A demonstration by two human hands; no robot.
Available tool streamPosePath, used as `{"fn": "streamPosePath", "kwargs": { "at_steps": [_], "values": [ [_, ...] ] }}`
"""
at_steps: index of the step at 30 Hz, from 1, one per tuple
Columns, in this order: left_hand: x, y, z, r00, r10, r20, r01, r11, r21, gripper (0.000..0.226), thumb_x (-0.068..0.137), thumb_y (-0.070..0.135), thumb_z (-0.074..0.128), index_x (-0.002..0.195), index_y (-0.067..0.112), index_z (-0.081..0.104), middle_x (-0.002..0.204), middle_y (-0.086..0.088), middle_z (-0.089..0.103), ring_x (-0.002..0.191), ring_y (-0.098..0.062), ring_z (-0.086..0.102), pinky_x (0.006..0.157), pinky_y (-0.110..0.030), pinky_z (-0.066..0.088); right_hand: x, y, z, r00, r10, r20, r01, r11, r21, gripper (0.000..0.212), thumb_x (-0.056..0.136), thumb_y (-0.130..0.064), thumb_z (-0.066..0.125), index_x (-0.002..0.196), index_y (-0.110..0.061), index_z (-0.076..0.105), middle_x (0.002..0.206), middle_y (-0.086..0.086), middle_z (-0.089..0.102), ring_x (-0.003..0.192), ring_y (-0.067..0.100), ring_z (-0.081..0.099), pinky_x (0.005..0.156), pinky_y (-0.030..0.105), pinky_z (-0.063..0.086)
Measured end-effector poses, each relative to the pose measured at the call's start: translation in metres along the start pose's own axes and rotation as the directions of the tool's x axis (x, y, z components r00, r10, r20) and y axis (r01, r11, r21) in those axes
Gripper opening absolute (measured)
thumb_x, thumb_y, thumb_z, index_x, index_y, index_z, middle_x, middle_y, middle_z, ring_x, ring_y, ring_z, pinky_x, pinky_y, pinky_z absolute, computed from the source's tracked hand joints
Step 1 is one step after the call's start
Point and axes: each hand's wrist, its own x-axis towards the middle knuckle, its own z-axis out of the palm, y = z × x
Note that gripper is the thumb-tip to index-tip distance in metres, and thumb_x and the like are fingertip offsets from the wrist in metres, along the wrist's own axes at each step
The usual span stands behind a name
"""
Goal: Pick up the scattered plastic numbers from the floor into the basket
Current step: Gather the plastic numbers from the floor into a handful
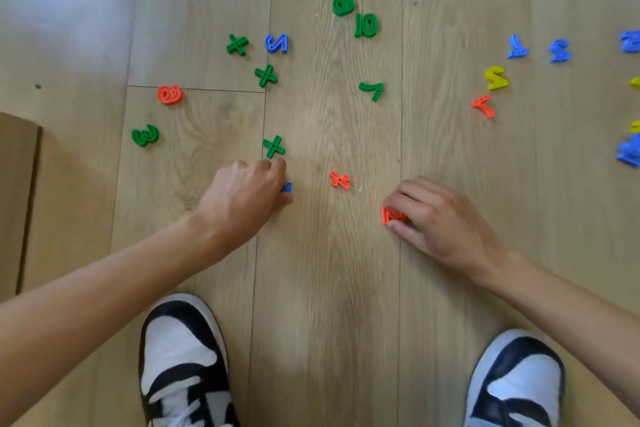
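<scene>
Several coloured plastic numbers and signs lie scattered on the wooden floor. My left hand is down on the floor with its fingers curled round a small blue piece, mostly hidden; its fingertips reach the green plus sign. My right hand pinches an orange number between thumb and fingers at floor level. An orange percent sign lies between the two hands. No basket is in view.
A cardboard edge sits at the left. My two black-and-white shoes stand at the bottom. More pieces lie farther off: a green 7, a green 10, an orange 6, a yellow 2.
</scene>
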Motion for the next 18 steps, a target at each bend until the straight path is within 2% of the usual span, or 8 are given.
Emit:
{"fn": "streamPosePath", "kwargs": {
  "at_steps": [4, 6, 10, 14, 18],
  "values": [
    [-0.003, -0.001, 0.001, 1.000, 0.023, 0.008, -0.023, 1.000, -0.018, 0.033, 0.097, 0.043, 0.048, 0.101, 0.010, 0.048, 0.092, -0.007, 0.062, 0.077, -0.033, 0.064, 0.055, -0.038, 0.048, 0.013, 0.001, -0.001, 0.993, -0.119, -0.003, 0.118, 0.991, -0.056, 0.016, 0.085, -0.021, 0.069, 0.098, -0.013, 0.065, 0.089, 0.003, 0.061, 0.079, 0.026, 0.060, 0.063, 0.037, 0.051],
    [-0.003, -0.008, -0.006, 0.998, 0.008, -0.057, -0.012, 0.997, -0.070, 0.033, 0.096, 0.041, 0.049, 0.101, 0.009, 0.050, 0.091, -0.008, 0.062, 0.075, -0.037, 0.062, 0.054, -0.039, 0.047, 0.024, -0.004, -0.007, 0.986, -0.154, -0.058, 0.153, 0.988, -0.027, 0.017, 0.087, -0.022, 0.065, 0.099, -0.011, 0.067, 0.087, 0.005, 0.062, 0.078, 0.027, 0.061, 0.063, 0.038, 0.052],
    [0.016, -0.020, -0.026, 0.982, -0.039, -0.183, 0.024, 0.996, -0.083, 0.035, 0.095, 0.041, 0.052, 0.100, 0.006, 0.052, 0.088, -0.011, 0.063, 0.072, -0.039, 0.061, 0.053, -0.038, 0.042, 0.056, -0.024, -0.018, 0.977, -0.132, -0.168, 0.144, 0.988, 0.063, 0.017, 0.089, -0.024, 0.065, 0.099, -0.010, 0.065, 0.087, 0.004, 0.060, 0.079, 0.026, 0.060, 0.063, 0.039, 0.052],
    [0.040, -0.025, -0.022, 0.991, -0.056, -0.121, 0.058, 0.998, 0.009, 0.029, 0.098, 0.037, 0.051, 0.090, 0.011, 0.044, 0.087, -0.012, 0.062, 0.077, -0.038, 0.061, 0.053, -0.038, 0.038, 0.080, -0.040, -0.010, 0.981, -0.140, -0.135, 0.141, 0.990, -0.003, 0.019, 0.084, -0.024, 0.071, 0.095, -0.011, 0.061, 0.087, 0.004, 0.058, 0.078, 0.024, 0.058, 0.062, 0.034, 0.046],
    [0.048, -0.028, -0.017, 0.996, -0.028, -0.083, 0.034, 0.996, 0.076, 0.025, 0.099, 0.033, 0.050, 0.091, 0.010, 0.044, 0.079, -0.008, 0.056, 0.067, -0.030, 0.057, 0.049, -0.034, 0.034, 0.086, -0.043, 0.000, 0.990, -0.096, -0.107, 0.092, 0.995, -0.036, 0.017, 0.084, -0.021, 0.072, 0.090, -0.011, 0.060, 0.086, 0.005, 0.056, 0.076, 0.024, 0.058, 0.056, 0.030, 0.039]
  ]
}}
